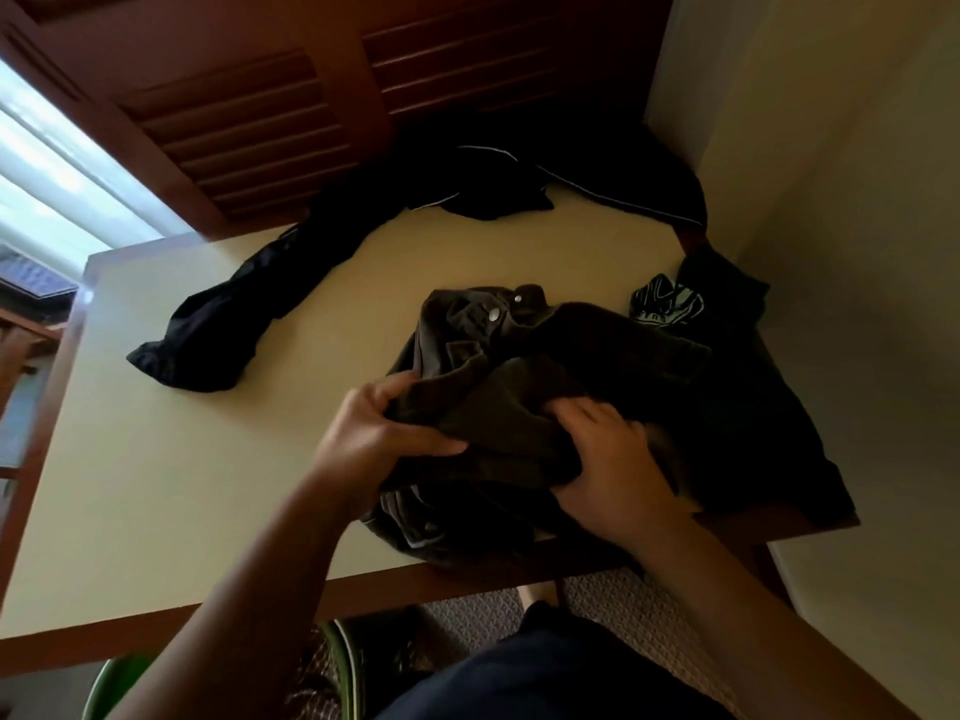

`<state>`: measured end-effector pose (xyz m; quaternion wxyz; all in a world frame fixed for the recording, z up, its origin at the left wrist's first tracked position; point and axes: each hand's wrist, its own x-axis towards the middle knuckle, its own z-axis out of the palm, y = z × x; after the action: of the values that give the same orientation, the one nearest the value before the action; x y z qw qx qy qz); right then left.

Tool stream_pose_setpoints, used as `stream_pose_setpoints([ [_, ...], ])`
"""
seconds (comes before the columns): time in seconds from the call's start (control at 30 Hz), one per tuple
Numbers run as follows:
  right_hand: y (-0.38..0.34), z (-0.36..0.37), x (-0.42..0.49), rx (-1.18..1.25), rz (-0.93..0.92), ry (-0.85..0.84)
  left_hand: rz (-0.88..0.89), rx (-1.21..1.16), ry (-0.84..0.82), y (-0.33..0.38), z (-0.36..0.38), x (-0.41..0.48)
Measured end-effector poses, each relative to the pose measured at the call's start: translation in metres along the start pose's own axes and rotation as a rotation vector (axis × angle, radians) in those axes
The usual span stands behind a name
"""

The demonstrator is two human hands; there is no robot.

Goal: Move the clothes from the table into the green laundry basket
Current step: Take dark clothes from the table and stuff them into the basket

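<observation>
Brown wooden louvred shutters (249,132) stood across the far side of the view. A bright window (57,184) was observed to their left, with part of a grey tiled roof (31,275) visible at its lower edge, and a plain cream wall (857,174) occupied the right side. A patterned floor covering (623,605) lay along the bottom of the view.

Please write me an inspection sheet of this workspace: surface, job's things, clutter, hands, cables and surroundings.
Surface: cream table with wooden edge, partly covered by clothes.
Job's things: dark jacket at front; black trousers left; black piped garment at back; printed black garment right; green basket below, partly visible.
Clutter: nothing seen.
Hands: left hand and right hand both grip the jacket.
Cables: nothing seen.
Surroundings: louvred wooden shutters, bright window, cream wall, patterned floor.
</observation>
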<state>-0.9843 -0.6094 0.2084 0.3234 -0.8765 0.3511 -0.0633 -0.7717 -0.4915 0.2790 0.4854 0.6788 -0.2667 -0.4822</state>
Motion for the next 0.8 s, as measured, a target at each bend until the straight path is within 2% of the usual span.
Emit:
stream_pose_setpoints([
  [0.03,-0.008,0.003,0.001,0.052,-0.028,0.017,-0.014,-0.171,-0.072,0.005,-0.006,-0.006],
  [0.1,-0.023,0.010,0.005,0.097,-0.056,0.013,-0.021,-0.323,-0.144,0.007,-0.016,-0.012],
  [0.17,-0.031,0.015,0.011,0.081,-0.027,-0.053,-0.020,-0.319,-0.052,0.002,-0.021,-0.008],
  [0.23,-0.029,0.018,0.017,-0.002,-0.001,-0.146,-0.043,-0.150,0.147,-0.011,-0.024,0.004],
  [0.3,-0.023,0.019,0.019,-0.064,0.030,-0.178,-0.063,0.152,0.313,-0.030,-0.025,0.017],
  [0.37,-0.018,0.019,0.020,-0.166,0.087,-0.114,-0.141,0.590,0.376,-0.050,-0.030,0.028],
  [0.4,-0.015,0.020,0.019,-0.231,0.132,-0.092,-0.201,0.713,0.348,-0.058,-0.032,0.032],
  [0.43,-0.012,0.021,0.018,-0.263,0.190,-0.111,-0.267,0.697,0.292,-0.064,-0.033,0.035],
  [0.53,0.002,0.026,0.015,-0.170,0.311,-0.287,-0.391,0.191,0.178,-0.073,-0.029,0.042],
  [0.67,0.010,0.026,0.015,-0.089,0.280,-0.264,-0.378,0.089,0.136,-0.070,-0.023,0.045],
  [0.8,0.016,0.019,0.018,-0.012,0.235,-0.247,-0.481,-0.137,0.109,-0.069,-0.018,0.037],
])
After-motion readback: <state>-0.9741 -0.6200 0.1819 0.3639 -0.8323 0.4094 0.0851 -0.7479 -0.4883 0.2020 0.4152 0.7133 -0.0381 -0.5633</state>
